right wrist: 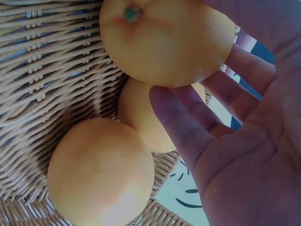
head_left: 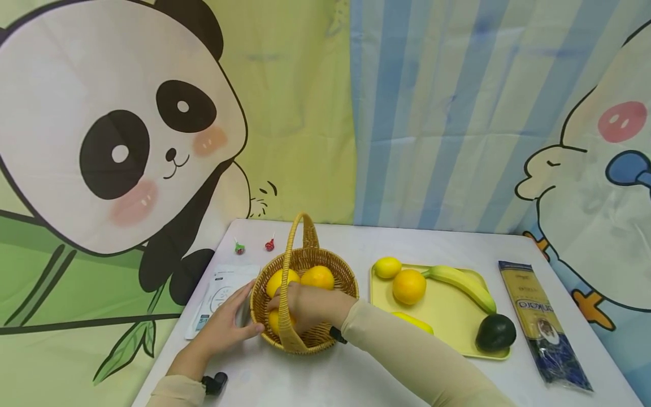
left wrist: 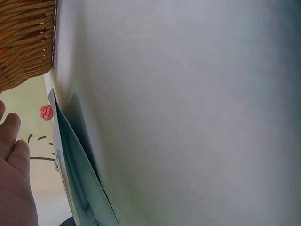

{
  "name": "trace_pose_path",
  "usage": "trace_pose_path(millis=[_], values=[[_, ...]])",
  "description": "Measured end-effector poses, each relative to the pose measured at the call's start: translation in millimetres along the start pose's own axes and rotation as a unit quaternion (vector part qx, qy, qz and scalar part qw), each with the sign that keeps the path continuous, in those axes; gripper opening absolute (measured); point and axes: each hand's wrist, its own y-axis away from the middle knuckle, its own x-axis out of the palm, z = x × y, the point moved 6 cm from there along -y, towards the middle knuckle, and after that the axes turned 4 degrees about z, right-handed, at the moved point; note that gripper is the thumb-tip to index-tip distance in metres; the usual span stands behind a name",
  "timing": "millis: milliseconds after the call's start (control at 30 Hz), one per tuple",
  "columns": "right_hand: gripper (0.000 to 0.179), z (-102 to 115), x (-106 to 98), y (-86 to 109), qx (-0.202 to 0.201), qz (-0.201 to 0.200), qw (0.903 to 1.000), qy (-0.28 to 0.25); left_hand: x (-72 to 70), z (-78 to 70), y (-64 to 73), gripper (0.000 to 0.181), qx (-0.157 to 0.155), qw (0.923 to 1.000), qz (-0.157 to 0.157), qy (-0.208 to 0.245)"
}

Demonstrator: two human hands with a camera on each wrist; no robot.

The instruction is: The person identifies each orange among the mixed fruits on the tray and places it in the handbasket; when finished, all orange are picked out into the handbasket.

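A woven basket (head_left: pixel 351 278) with a tall handle stands on the table, with oranges inside. My right hand (head_left: pixel 315 305) reaches in under the handle. In the right wrist view its thumb and fingers (right wrist: pixel 181 125) are around one orange (right wrist: pixel 164 47) near the basket wall. Two other oranges, a nearer one (right wrist: pixel 101 172) and a partly covered one (right wrist: pixel 141 110), lie beside it. My left hand (head_left: pixel 224 327) is at the basket's left side, fingers extended and thumb apart; whether it touches the rim I cannot tell. In the left wrist view, its fingers (left wrist: pixel 9 136) show below the basket.
Right of the basket, a yellow tray (head_left: pixel 447 330) bears a lemon (head_left: pixel 387 267), an orange (head_left: pixel 409 286), a banana (head_left: pixel 463 282), a dark avocado (head_left: pixel 495 333) and a partly hidden yellow item (head_left: pixel 414 322). Beyond are a package (head_left: pixel 544 325), a white pouch (head_left: pixel 213 299) and lollipops (head_left: pixel 269 245).
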Motion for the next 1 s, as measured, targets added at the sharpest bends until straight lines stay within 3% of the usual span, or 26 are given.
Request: trace_pose_path(millis=[233,500,700,1000], values=[[0.062,3.4,-2.4,0.7,-0.02,-0.006,0.9995,0.025,0.5,-1.4,-0.4,0.108,0.001,1.0,0.001,0.005],[0.07,-3.2,-7.9,7.3,-0.02,-0.038,0.9983,-0.039,-0.1,-2.0,0.3,0.109,0.007,1.0,-0.002,0.006],[0.071,-6.5,-20.7,18.1,-0.041,-0.07,0.9955,-0.048,1.4,0.0,0.0,0.11,0.006,0.9999,-0.002,0.007],[0.075,-25.4,-40.7,42.6,0.002,-0.102,0.9935,-0.049,1.2,-0.4,-0.6,0.109,0.0,1.0,0.002,-0.002]])
